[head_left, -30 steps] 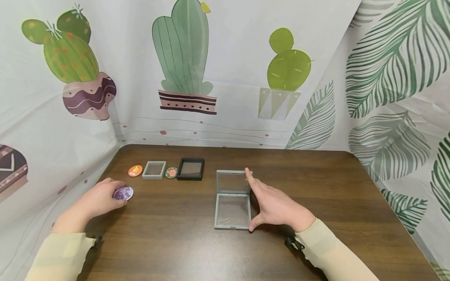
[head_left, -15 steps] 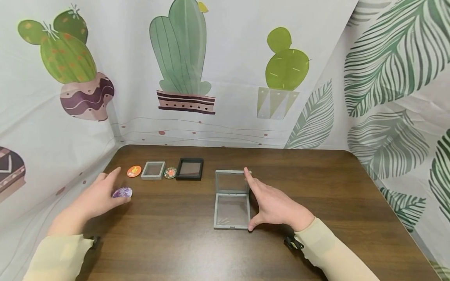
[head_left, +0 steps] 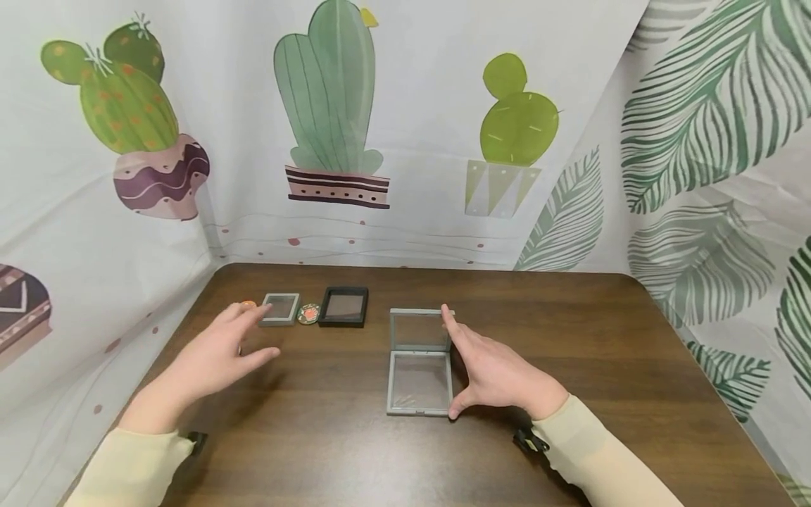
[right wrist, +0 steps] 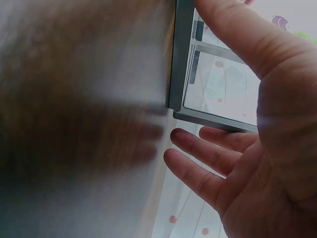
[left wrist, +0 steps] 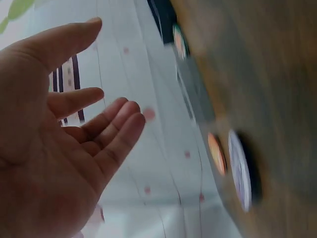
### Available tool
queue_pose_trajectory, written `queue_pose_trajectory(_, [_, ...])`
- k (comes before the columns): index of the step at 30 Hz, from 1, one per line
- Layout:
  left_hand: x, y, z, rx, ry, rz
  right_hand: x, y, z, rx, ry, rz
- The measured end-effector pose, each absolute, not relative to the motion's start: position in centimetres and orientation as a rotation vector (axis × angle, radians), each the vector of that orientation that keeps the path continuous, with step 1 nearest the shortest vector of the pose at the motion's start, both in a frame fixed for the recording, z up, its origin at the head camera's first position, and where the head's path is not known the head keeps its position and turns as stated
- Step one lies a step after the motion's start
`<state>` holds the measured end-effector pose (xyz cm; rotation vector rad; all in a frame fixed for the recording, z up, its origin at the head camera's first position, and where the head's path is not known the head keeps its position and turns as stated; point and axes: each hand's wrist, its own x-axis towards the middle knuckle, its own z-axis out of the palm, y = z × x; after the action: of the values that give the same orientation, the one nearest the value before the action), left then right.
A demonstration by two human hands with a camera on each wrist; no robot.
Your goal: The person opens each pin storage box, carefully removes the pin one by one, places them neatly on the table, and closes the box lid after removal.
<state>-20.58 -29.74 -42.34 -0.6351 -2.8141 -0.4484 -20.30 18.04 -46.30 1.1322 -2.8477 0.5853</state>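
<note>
My left hand (head_left: 212,355) hovers over the left side of the table with thumb and fingers spread, nothing in its grasp. A round purple-and-white badge (left wrist: 240,171) lies on the wood below it, hidden behind the hand in the head view. My right hand (head_left: 497,370) stays beside a grey hinged display frame (head_left: 390,384) with clear film panels. That frame's lower half lies flat and its lid (head_left: 418,311) stands raised. The right thumb touches the near right corner; the extended index finger reaches the lid's top right corner.
Along the back left are an orange badge (head_left: 250,304) partly covered by the left hand, a small grey frame (head_left: 277,323), a green patterned badge (head_left: 308,314) and a black frame (head_left: 342,324). A printed cloth (head_left: 431,232) hangs behind the brown table (head_left: 355,458).
The left hand lets go of the purple badge, leaving it on the table, then lifts and moves right with its fingers spread. The right hand and hinged frame hold still.
</note>
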Motion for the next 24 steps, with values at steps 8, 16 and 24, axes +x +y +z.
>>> queue_pose_trajectory(8, [-20.2, -25.1, -42.4, -0.758, -2.782, -0.804, -20.4, 18.1, -46.4, 1.122, -2.846, 0.576])
queue_pose_trajectory(16, [-20.3, -20.5, -42.2, -0.751, -2.819, -1.165, -20.4, 18.1, -46.6, 1.138, -2.831, 0.565])
queue_pose_trajectory(24, [-21.7, -15.9, -42.3, -0.707, -2.803, -1.331, -20.4, 18.0, -46.5, 1.127, -2.844, 0.566])
